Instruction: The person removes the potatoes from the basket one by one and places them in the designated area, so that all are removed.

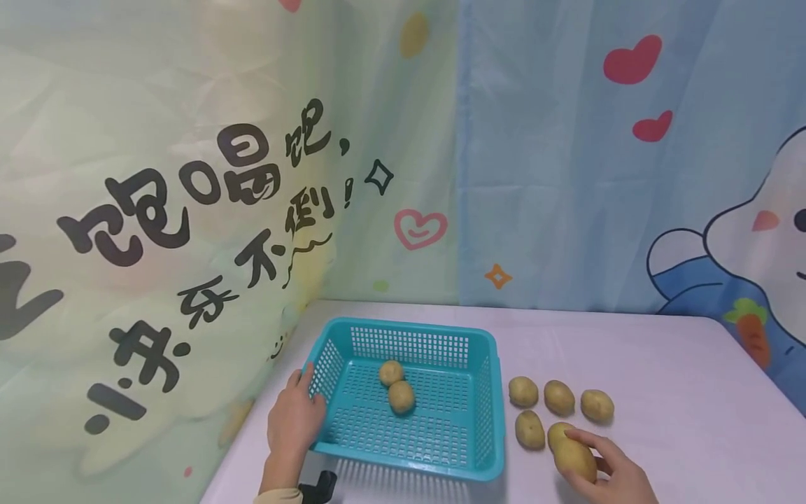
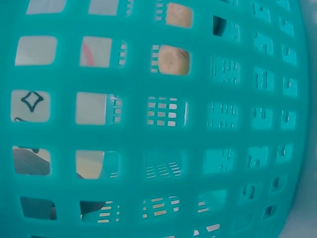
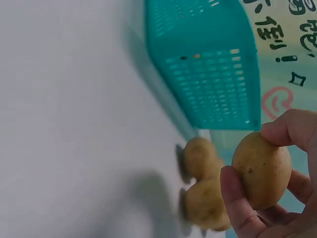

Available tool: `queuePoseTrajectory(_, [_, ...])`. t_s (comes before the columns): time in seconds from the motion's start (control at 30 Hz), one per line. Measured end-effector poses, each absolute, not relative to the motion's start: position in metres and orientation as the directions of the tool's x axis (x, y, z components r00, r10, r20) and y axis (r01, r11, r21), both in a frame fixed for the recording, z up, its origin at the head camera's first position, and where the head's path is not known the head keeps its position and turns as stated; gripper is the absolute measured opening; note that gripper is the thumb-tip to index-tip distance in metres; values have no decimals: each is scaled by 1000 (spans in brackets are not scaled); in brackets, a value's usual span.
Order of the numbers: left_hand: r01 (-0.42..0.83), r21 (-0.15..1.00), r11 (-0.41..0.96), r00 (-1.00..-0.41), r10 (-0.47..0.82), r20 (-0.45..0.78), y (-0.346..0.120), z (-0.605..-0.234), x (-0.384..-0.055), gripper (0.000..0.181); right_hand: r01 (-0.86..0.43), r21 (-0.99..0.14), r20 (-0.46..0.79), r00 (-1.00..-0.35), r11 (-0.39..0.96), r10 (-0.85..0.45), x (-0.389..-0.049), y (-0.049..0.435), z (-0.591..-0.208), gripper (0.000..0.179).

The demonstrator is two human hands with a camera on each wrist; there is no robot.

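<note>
My right hand [image 1: 613, 469] pinches a potato [image 1: 576, 460] between thumb and fingers above the table. In the right wrist view the same potato [image 3: 262, 170] shows a smooth tan skin with small dark spots. Beneath it, partly covered, lies another potato [image 1: 557, 434]. A turquoise plastic basket [image 1: 409, 467] with lattice walls stands to the left, two potatoes [image 1: 401, 397] touching on its floor. At the basket's left side, my left hand [image 1: 294, 416] grips the rim. The basket's wall [image 2: 133, 136] fills the left wrist view and hides most of that hand.
Right of the basket, several more potatoes lie in two rough rows, among them a potato [image 1: 597, 406] at the right end and a potato [image 1: 529, 430] near the basket. A white table [image 1: 680, 378] carries everything. Printed curtains [image 1: 403, 154] hang behind and at the left.
</note>
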State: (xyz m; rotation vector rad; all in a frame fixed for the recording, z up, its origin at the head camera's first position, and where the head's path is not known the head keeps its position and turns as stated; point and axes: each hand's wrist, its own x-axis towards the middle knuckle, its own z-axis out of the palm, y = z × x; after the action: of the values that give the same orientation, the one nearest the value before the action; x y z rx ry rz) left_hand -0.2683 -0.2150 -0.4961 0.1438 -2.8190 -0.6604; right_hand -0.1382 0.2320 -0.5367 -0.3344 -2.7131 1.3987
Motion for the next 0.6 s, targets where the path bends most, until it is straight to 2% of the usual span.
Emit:
queuePoseTrajectory(0.07, [-41,446,894,-966,-150,210,-215,-496,-269,59,195,-817,-55,-963,543,263,-136,237,-548,66])
queuePoseTrajectory(0.17, [-46,444,895,-966,-153,207,-214,-496,-269,59,299,-802,-156,-940,517,302,-136,248,-566,74])
queuePoseTrajectory(0.37, [-53,438,898,-967,-156,202,-214,-496,-269,59,438,-720,-349,-899,537,265,-138,278,-599,98])
queuePoseTrajectory(0.5, [-48,439,897,-967,-152,204,-214,-496,-270,59,476,-699,-408,-878,534,249,-143,292,-608,105])
queuePoseTrajectory(0.6, [-49,442,896,-968,-152,202,-214,-496,-270,59,479,-672,-403,-876,565,264,-144,296,-607,101])
